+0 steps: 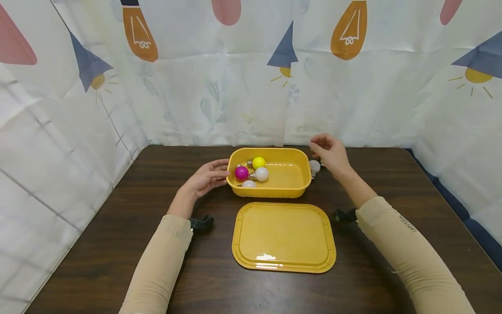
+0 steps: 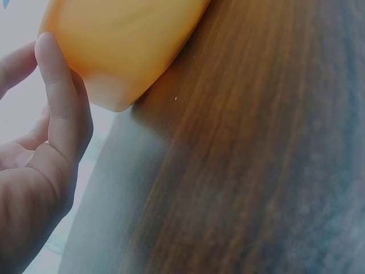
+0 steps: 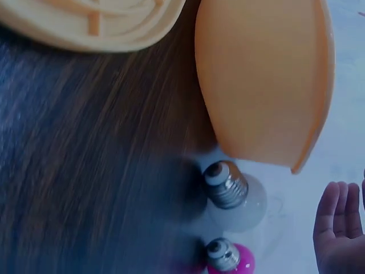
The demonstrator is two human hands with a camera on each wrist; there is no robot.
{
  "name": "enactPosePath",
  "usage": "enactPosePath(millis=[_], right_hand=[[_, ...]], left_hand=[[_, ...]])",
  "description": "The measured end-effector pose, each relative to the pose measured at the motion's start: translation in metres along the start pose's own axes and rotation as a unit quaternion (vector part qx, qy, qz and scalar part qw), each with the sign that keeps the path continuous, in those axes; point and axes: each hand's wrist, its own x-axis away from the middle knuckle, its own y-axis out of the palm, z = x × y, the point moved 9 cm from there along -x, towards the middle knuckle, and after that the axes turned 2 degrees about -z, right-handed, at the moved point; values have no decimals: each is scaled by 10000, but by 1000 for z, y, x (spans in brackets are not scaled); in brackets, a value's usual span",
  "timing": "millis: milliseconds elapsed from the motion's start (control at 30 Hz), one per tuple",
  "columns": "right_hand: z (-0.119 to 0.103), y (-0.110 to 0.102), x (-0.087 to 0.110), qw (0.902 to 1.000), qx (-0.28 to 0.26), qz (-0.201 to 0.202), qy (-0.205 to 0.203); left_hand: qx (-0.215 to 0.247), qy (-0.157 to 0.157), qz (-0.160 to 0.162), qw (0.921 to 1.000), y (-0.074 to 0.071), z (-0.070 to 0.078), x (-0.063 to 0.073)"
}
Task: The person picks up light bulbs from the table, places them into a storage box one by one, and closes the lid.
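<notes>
A yellow plastic container (image 1: 270,192) stands on the table with a yellow bulb (image 1: 259,162), a magenta bulb (image 1: 241,173) and a white bulb (image 1: 262,174) inside. The front wall partly hides another white bulb (image 1: 249,184). My left hand (image 1: 208,178) touches the container's left end with extended fingers. Past the right end, my right hand (image 1: 331,155) hovers with loosely bent fingers and nothing visible in them. Below it, a white bulb (image 3: 236,197) lies beside the container, its metal base toward me. A magenta bulb (image 3: 231,260) also shows in the right wrist view.
In front of the container lies a flat yellow lid (image 1: 284,237) with a ridged rim. Both stand on a dark wood table (image 1: 117,231). A white printed curtain (image 1: 243,100) hangs behind the table's far edge.
</notes>
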Motion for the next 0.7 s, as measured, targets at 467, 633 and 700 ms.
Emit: enactPosePath(millis=[467,633,700], right_hand=[[9,-22,3,9986,-105,-49,517],[23,-34,1,9978,44,61,663],[32,-38,-1,9973,92,96,725]], left_hand=[[-11,1,32,10000,-1,-1,0],[-14,22,21,10000,-1,0,0],[-25,14,15,10000,-1,0,0]])
